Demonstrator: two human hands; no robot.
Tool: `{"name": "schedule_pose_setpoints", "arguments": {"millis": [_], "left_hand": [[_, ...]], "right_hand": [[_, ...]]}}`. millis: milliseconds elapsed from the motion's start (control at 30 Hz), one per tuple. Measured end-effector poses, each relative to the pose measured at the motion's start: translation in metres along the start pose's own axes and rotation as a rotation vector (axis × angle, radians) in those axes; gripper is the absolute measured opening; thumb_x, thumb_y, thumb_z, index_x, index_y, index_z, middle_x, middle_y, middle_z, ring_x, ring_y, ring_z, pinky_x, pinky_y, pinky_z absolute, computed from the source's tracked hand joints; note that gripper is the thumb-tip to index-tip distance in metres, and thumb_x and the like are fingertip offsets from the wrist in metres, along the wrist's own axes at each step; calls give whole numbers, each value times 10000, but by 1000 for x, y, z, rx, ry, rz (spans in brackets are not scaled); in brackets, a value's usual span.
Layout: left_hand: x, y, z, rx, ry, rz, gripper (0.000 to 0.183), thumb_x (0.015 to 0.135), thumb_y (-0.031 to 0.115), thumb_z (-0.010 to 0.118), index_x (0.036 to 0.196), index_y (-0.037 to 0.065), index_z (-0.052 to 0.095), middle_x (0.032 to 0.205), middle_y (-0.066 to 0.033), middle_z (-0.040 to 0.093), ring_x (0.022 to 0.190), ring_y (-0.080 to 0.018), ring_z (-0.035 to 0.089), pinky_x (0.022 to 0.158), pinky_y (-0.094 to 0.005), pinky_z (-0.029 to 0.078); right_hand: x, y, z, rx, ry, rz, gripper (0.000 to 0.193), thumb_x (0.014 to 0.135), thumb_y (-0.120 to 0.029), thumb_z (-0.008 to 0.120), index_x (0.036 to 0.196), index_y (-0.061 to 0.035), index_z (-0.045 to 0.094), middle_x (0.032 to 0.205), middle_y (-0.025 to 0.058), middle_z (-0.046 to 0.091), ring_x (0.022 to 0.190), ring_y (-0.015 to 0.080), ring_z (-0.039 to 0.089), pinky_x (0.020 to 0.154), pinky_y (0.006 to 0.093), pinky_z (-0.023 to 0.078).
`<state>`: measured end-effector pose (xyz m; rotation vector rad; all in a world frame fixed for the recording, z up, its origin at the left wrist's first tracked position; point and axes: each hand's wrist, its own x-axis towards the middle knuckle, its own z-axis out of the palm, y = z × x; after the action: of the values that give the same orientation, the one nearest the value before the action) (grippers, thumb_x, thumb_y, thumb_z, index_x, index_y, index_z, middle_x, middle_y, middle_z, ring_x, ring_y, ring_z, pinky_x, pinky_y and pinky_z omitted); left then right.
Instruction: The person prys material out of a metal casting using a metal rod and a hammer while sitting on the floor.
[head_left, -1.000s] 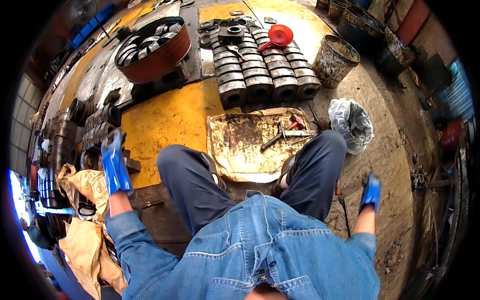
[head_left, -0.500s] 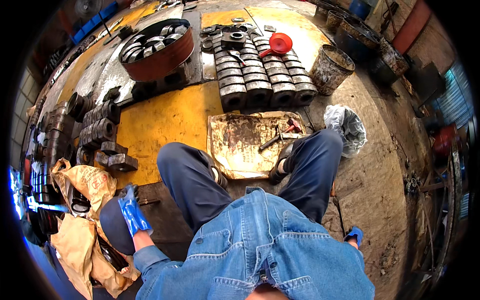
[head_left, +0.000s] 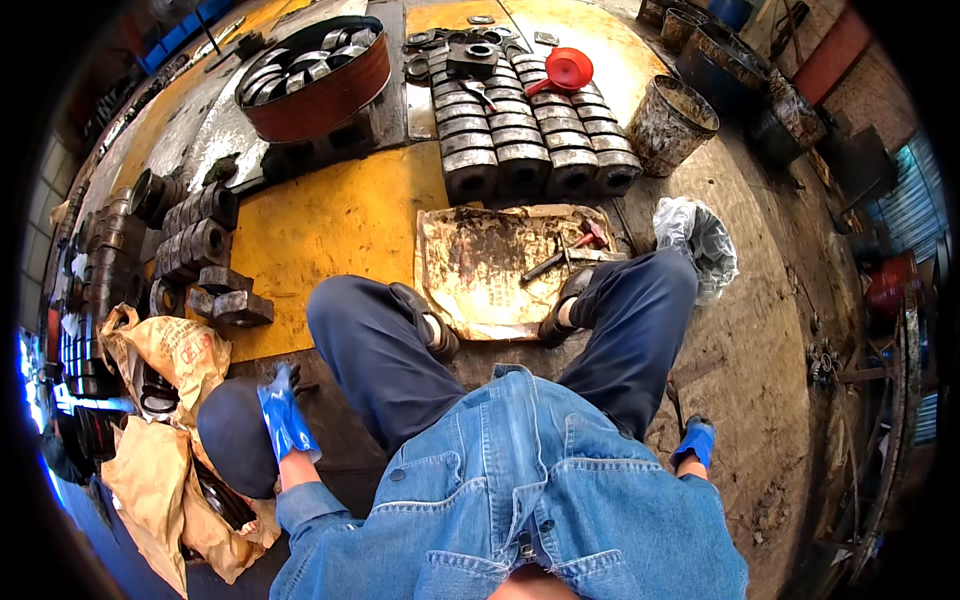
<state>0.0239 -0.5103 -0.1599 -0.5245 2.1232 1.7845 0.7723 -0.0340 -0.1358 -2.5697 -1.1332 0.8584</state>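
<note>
Gloves (head_left: 289,420), blue w/ dark ends, cover both our hands; clock from view ctr, 12 straight ahead. Our R hand (head_left: 694,441) is low at 4 o'c, nr a thin dark stick (head_left: 675,402) on the floor; can't tell how far open its grip is or if it holds anything. Our L hand (head_left: 281,398) is at 8 o'c, right by a dark round thing (head_left: 236,437), kind unclear; a short rod (head_left: 308,387) lies just beyond. L grip's too small & dark to read: can't tell how open, or whether it has hold of either.

Brown paper bags (head_left: 150,490) sit past the round thing, 8–9 o'c. Ahead, btwn our feet & a bit beyond, a stained sheet (head_left: 468,275) w/ a hammer (head_left: 543,268) on its 2 o'c side. Clear plastic bag (head_left: 688,228), open-topped, approx 2–3 o'c. Loose metal bars (head_left: 240,307), 9 o'c.

Farther: four rows of metal blocks (head_left: 519,165), 12–1 o'c, w/ a red pan (head_left: 569,68) on top; dirty bucket (head_left: 668,135), 1–2 o'c; red tub (head_left: 335,108) of shiny rings (head_left: 300,72), 11 o'c.
</note>
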Motion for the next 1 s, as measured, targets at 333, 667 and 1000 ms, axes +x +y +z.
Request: {"name": "schedule_pose_setpoints", "arguments": {"millis": [333, 667, 1000], "left_hand": [[-40, -5, 27, 8, -3, -63, 243, 907, 242, 657, 1043, 49, 603, 870, -128, 731, 631, -213, 677, 568, -327, 558], [-79, 17, 16, 55, -123, 84, 281, 931, 311, 609, 1027, 51, 652, 901, -78, 735, 739, -189, 695, 654, -326, 560], [-75, 27, 31, 27, -208, 88, 332, 945, 346, 605, 1126, 70, 635, 1034, -97, 721, 868, -205, 688, 697, -326, 533]], "right_hand": [[-5, 25, -19, -82, 25, 37, 331, 944, -307, 553, 1038, -7, 656, 853, 104, 690, 687, 248, 630, 589, 389, 483], [-5, 27, -4, -100, -15, 20, 311, 941, -297, 561, 1023, -14, 661, 824, 108, 688, 659, 248, 625, 570, 388, 477], [-4, 34, 5, -114, -18, 21, 292, 938, -288, 568, 1008, -22, 666, 794, 111, 686, 631, 248, 620, 552, 386, 471]]}}
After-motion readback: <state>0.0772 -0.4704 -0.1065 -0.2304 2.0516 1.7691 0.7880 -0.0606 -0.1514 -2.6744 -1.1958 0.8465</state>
